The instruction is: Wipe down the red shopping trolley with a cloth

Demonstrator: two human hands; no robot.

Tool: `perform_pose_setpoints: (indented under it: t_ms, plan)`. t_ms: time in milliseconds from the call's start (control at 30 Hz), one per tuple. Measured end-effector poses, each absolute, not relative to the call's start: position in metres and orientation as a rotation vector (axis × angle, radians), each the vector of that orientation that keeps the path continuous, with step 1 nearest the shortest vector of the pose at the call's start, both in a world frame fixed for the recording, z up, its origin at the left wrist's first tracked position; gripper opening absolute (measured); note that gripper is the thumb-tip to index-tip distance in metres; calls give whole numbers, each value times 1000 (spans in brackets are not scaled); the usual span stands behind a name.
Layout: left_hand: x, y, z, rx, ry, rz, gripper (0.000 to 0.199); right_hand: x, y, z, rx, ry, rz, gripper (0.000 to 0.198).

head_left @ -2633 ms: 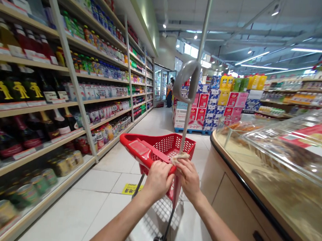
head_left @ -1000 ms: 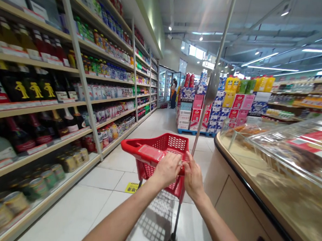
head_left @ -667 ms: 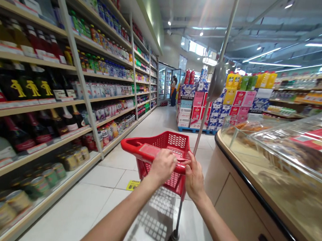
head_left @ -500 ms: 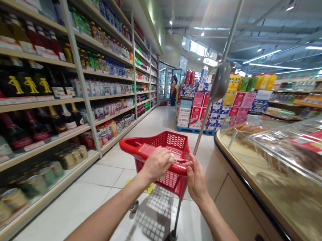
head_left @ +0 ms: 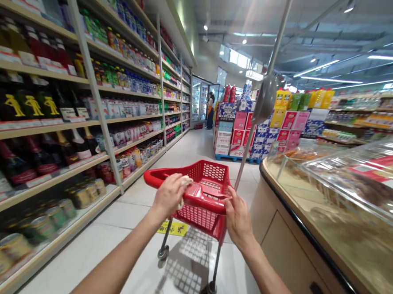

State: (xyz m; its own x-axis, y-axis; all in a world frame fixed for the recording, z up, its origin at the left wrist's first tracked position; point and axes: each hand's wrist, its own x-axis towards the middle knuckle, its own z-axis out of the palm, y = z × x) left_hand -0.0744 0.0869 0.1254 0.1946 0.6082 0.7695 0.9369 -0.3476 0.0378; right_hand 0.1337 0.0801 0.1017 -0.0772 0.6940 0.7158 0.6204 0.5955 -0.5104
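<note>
Underfoot, pale tiles (head_left: pixel 129 211); red cart (head_left: pixel 204 201) between shelves (head_left: pixel 125 118), counter (head_left: pixel 286 250).

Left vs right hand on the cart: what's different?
Load: the left hand holds a pale cloth; the right hand shows no cloth.
Place: the left hand is partway along the red cart handle; the right hand is at its right end.
Pose: the left hand lies across the handle; the right hand points forward beside its end.
Shared: both are bare and at the handle.

stocked shelves (head_left: pixel 99 125); stacked drink cartons (head_left: pixel 240 132)
</note>
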Motion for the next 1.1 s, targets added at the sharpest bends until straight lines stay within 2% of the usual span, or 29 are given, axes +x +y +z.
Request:
perform_pose_setpoints:
  t_ms: [67,267,467,667,767,900,1100]
  plan:
    - [-71,86,125,-1962,-1490,-1012,30,129,79,103,-1116,-1768,31,40]
    - [-27,80,122,-2298,-1109,-887,27,131,78,103,-1116,-1833,17,40]
    - [-65,85,126,-2042,-1424,-1049,27,131,73,109,-1131,-1862,38,40]
    - [-36,79,124,-2302,-1140,-922,27,128,75,114,-1145,-1920,30,40]
    - [-63,82,130,-2230,-1249,-989,26,136,78,115,-1171,-1922,55,41]
    - [-67,81,131,-2083,-1400,-1065,27,135,76,119,-1242,-1888,-73,39]
    - [-22,80,125,-2309,-1116,-930,29,139,76,127,-1225,-1935,-78,40]
